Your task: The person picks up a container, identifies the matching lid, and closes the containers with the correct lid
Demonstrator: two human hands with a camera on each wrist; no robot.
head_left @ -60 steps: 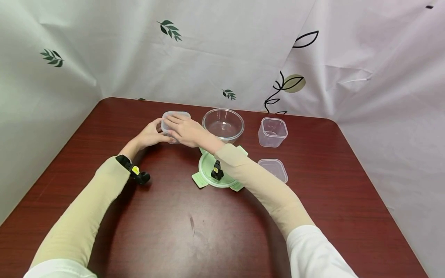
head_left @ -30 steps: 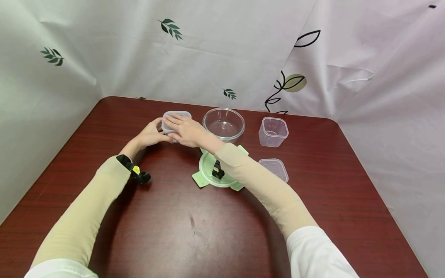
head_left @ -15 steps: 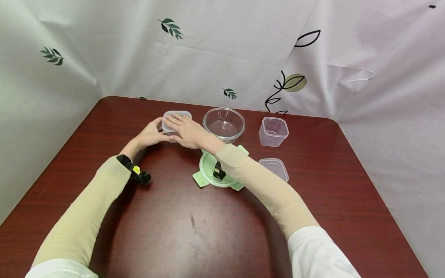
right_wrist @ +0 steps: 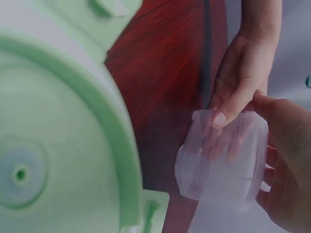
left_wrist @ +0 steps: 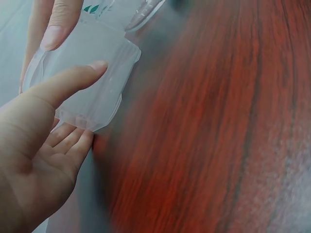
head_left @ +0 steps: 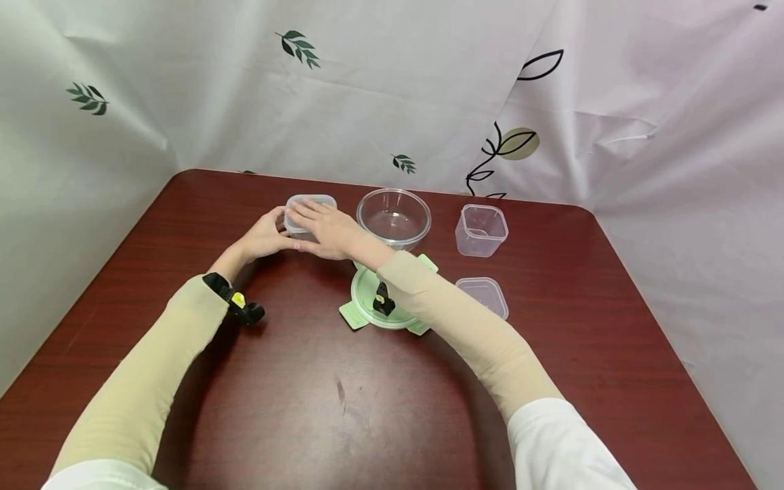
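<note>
A small clear square plastic container (right_wrist: 223, 165) stands at the back left of the table with a frosted lid (head_left: 314, 199) on top. My left hand (head_left: 263, 236) grips its sides, the thumb along the near wall and the fingers round the far side, as the left wrist view shows. Across the lid lies my right hand (head_left: 331, 233), its fingers extended and its thumb down by the left thumb. Part of the lid is hidden under that hand.
A round glass bowl (head_left: 395, 235) stands right of the hands. Below my right forearm lies a round green lid (head_left: 364, 292) with clip flaps. Farther right are an uncovered square container (head_left: 481, 231) and a clear square lid (head_left: 486, 292), partly behind the sleeve.
My right thumb has shifted slightly down, closer to the left thumb. Otherwise both hands and the container have stayed in place.
</note>
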